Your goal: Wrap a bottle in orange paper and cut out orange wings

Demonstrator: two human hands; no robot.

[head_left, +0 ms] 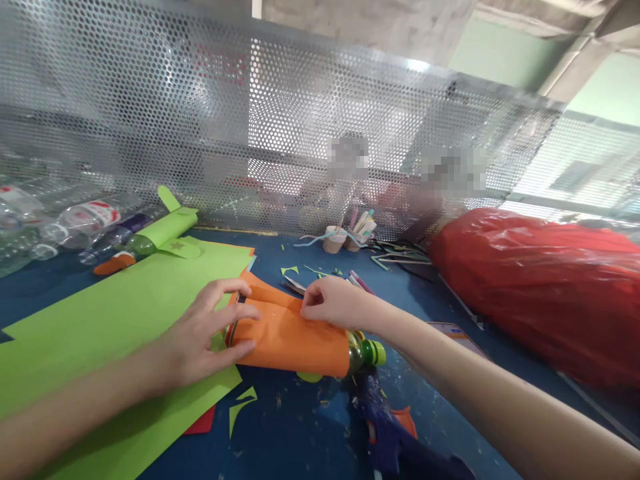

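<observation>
A green plastic bottle (355, 353) with a bright green cap lies on its side, its neck pointing right. A sheet of orange paper (295, 340) is wrapped around its body, with a raised edge along the top. My left hand (205, 333) holds the bottle's base end, fingers curved over the paper and thumb at the near side. With thumb and fingertips, my right hand (330, 300) pinches the orange paper's upper edge. Just below the bottle's neck is a dark blue glue gun (395, 427), partly cut off by the frame.
Large green paper sheets (125, 300) cover the left. Behind them lie a green-paper-wrapped bottle (163, 230) and several plastic bottles (90, 217). Scissors (294, 285), cups of pens (334, 240), a phone (457, 335) and a red plastic bag (540, 287) are around. A perforated metal screen (210, 133) stands behind.
</observation>
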